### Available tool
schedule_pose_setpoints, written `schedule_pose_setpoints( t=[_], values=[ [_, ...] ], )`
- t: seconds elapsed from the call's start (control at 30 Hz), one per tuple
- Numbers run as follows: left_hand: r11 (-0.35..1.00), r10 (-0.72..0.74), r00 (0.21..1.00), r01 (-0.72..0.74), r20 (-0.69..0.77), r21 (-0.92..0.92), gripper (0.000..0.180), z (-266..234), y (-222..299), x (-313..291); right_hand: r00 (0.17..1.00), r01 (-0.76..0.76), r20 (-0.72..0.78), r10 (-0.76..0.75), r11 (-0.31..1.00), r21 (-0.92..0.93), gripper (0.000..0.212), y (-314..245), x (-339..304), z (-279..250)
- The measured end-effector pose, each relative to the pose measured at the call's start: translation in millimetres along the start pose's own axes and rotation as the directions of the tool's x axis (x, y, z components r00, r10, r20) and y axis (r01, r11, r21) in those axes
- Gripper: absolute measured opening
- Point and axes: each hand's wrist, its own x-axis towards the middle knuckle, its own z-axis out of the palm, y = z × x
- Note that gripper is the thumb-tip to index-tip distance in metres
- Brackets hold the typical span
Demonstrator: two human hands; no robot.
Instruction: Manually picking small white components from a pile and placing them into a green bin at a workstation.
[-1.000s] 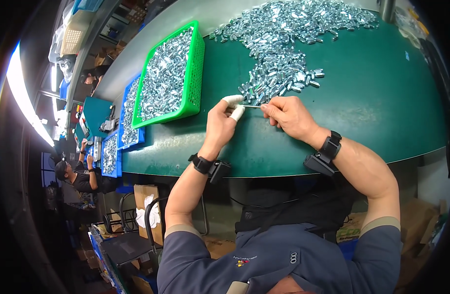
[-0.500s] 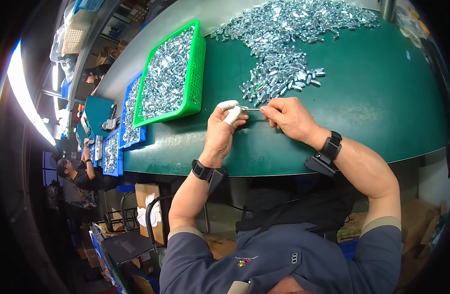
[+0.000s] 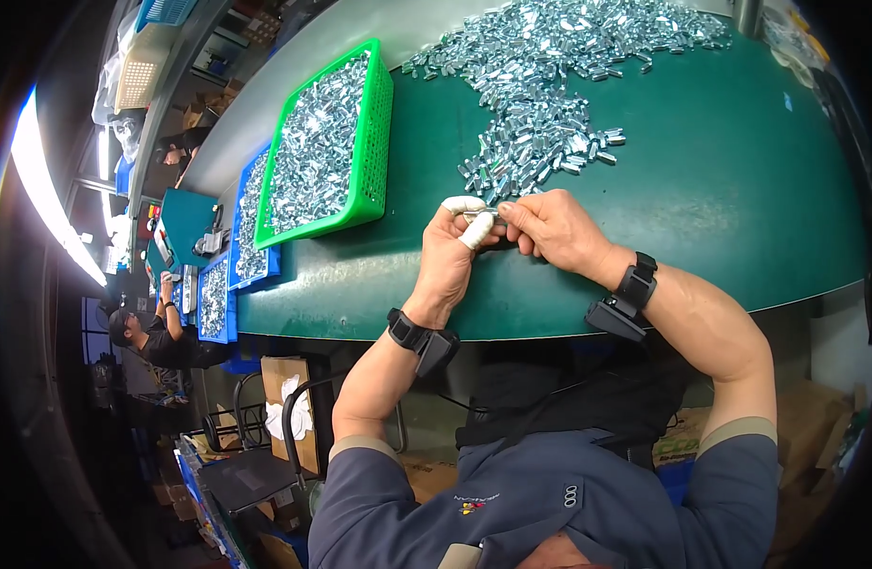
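My left hand, with white coverings on its thumb and a finger, pinches a small shiny metal piece. It looks like the silvery pieces in the loose pile just beyond my hands. Close against it, my right hand is closed, thumb and forefinger pressed together at the piece's right end. The thin metal rod in its grip is now almost wholly hidden by my fingers. Both hands are above the green tabletop, near its front edge.
A green plastic basket full of the metal pieces stands at left. Beside it are blue trays holding more pieces. A metal post rises at the far right. Another person sits farther left, and a chair stands below.
My left hand has moved right toward my right hand, which has stayed nearly still. The stretch of thin rod that showed between them has nearly vanished from sight.
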Motion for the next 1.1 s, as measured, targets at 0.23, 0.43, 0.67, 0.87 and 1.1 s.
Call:
schedule_pose_setpoints(
  t=[0.23, 0.43, 0.67, 0.87, 1.1],
  values=[
    [0.849, 0.381, 0.923, -0.328, -0.050, 0.415, 0.019, -25, 52, -14, 1.000, -0.003, 0.022, 0.001, 0.994, 0.106, 0.046, -6, 2, -4],
    [-0.014, 0.803, 0.543, -0.395, 0.245, 0.919, 0.026, -52, 124, 3, 0.986, 0.032, -0.169, -0.006, 0.988, 0.152, 0.046, 2, 5, -11],
    [-0.004, 0.439, 0.788, -0.478, 0.431, 0.878, 0.031, -35, 49, 50, 0.989, 0.035, -0.149, -0.020, 0.994, 0.100, 0.046, 2, 6, -6],
    [0.071, 0.312, 0.883, -0.390, 0.351, 0.918, 0.023, -33, 42, 60, 0.990, 0.023, -0.144, -0.014, 0.998, 0.061, 0.044, -2, 5, -7],
    [0.379, 0.422, 0.859, -0.458, 0.291, 0.804, 0.022, -28, 43, 29, 0.989, 0.051, -0.134, -0.061, 0.996, -0.075, 0.039, -8, 3, -8]
  ],
)
